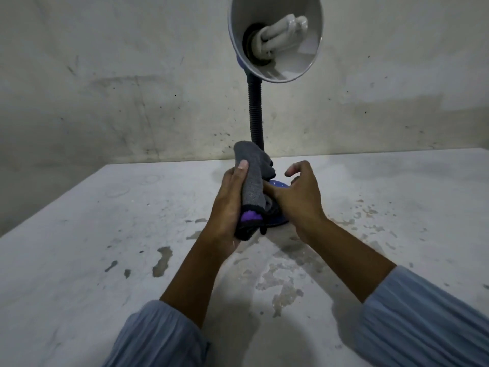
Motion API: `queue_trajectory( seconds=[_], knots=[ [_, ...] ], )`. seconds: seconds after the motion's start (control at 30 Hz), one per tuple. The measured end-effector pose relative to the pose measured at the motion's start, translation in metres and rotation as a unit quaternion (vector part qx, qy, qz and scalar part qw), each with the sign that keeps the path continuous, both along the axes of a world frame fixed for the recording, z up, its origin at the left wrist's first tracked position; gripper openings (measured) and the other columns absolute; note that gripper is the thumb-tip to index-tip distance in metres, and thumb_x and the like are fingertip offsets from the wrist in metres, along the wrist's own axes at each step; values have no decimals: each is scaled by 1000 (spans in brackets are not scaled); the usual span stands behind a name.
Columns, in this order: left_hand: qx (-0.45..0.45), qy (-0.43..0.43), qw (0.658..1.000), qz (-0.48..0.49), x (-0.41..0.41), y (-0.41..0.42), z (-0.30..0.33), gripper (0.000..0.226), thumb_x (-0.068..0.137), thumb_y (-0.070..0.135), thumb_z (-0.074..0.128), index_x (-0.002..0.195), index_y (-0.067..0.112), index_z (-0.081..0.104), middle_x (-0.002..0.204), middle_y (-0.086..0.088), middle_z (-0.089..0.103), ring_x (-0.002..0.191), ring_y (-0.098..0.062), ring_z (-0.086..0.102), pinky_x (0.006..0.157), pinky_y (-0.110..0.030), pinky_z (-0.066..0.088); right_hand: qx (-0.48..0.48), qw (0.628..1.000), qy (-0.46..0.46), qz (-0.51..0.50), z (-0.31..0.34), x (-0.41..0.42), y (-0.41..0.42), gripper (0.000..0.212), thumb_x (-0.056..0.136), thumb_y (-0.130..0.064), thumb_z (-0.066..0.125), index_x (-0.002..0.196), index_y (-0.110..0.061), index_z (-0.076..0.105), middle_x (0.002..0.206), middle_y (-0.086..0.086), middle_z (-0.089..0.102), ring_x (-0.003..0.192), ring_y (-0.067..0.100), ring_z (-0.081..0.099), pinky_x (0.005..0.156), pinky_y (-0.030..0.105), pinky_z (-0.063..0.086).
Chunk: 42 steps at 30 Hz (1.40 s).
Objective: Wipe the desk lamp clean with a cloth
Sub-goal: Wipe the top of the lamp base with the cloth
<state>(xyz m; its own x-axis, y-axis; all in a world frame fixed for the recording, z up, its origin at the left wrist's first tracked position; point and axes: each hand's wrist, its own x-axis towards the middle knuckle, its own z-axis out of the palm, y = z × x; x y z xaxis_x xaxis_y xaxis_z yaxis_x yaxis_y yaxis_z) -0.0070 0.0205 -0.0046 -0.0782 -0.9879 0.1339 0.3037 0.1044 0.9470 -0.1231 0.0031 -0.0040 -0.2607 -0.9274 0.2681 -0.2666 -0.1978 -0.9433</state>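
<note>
Left hand grips the folded grey cloth upright just above the desk lamp base on the bench, seemingly bunching a wiping pad, while the right hand hovers beside it, fingers loosely spread.

Left hand grips a folded grey cloth in front of the desk lamp.

The cloth has a black edge and purple patch at its lower end. Right hand is just beside it, fingers loosely curled, holding nothing, above the blue lamp base. The black gooseneck is upright; the shade faces the camera, spiral bulb visible. The white table is stained and chipped.
</note>
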Motion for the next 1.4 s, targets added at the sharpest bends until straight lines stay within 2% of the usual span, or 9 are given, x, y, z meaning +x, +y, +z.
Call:
queue_trajectory(
  seconds=[0.23, 0.43, 0.63, 0.8, 0.97, 1.07, 1.17, 1.3, 1.4],
  knots=[
    [-26, -99, 980, 173, 21, -9, 1, 40, 89, 37, 54, 113, 40, 23, 94, -2, 47, 68, -21, 67, 48, -24, 53, -170, 956, 232, -54, -21, -21, -12, 29, 83, -35, 65, 100, -15, 53, 102, 3, 52, 95, 20, 48, 80, 31, 40],
    [-200, -460, 838, 215, 39, -17, 1, 27, 91, 33, 54, 115, 23, 47, 102, 3, 55, 86, -14, 58, 70, -15, 44, -138, 933, 312, -114, -39, -37, -23, 18, 87, -16, 55, 105, -12, 56, 105, 8, 59, 97, 24, 51, 80, 33, 36],
    [-264, -606, 748, 61, 16, -17, -17, 42, 73, 48, 70, 110, 35, 56, 115, 1, 50, 102, -10, 47, 79, -9, 33, -116, 918, 368, -88, -43, -38, -27, 24, 83, -7, 48, 100, -17, 62, 102, 4, 61, 97, 25, 48, 75, 31, 26],
    [-187, -656, 706, 187, 53, -34, -8, 35, 78, 40, 68, 109, 27, 58, 107, -4, 55, 95, -12, 46, 77, -22, 34, -107, 930, 344, -72, -42, -40, -26, 28, 83, -7, 48, 95, -16, 72, 99, -1, 69, 96, 20, 48, 74, 27, 19],
    [-260, -560, 775, 132, 54, -24, -3, 28, 78, 33, 72, 103, 26, 61, 102, 10, 63, 90, -6, 56, 77, -17, 43, -91, 932, 341, -86, -40, -39, -25, 27, 84, -8, 49, 96, -15, 72, 98, 1, 69, 95, 19, 48, 72, 26, 15],
    [-259, -605, 748, 82, 50, -27, -10, 26, 78, 31, 72, 101, 27, 62, 100, 8, 63, 89, -6, 54, 75, -12, 37, -86, 934, 337, -86, -38, -38, -24, 27, 85, -8, 49, 94, -15, 73, 96, 2, 69, 94, 21, 50, 72, 27, 16],
    [-174, -662, 694, 223, 62, -43, -7, 31, 80, 32, 69, 107, 20, 62, 102, -3, 62, 91, -11, 47, 75, -21, 34, -81, 934, 338, -84, -37, -38, -23, 25, 85, -9, 50, 95, -16, 72, 97, 2, 70, 95, 20, 51, 74, 27, 17],
    [-186, -516, 820, 162, 49, -42, 4, 23, 73, 35, 74, 94, 32, 65, 95, 18, 64, 85, 0, 57, 70, -8, 41, -78, 932, 345, -79, -36, -38, -24, 26, 85, -9, 49, 95, -16, 72, 96, 2, 69, 95, 21, 51, 75, 28, 18],
    [-170, -543, 819, 74, 37, -40, 1, 19, 73, 37, 73, 91, 35, 68, 93, 22, 65, 85, 5, 58, 73, -9, 44, -73, 929, 356, -76, -35, -38, -23, 25, 86, -10, 49, 94, -16, 72, 97, 1, 68, 95, 21, 50, 75, 29, 20]
  ],
)
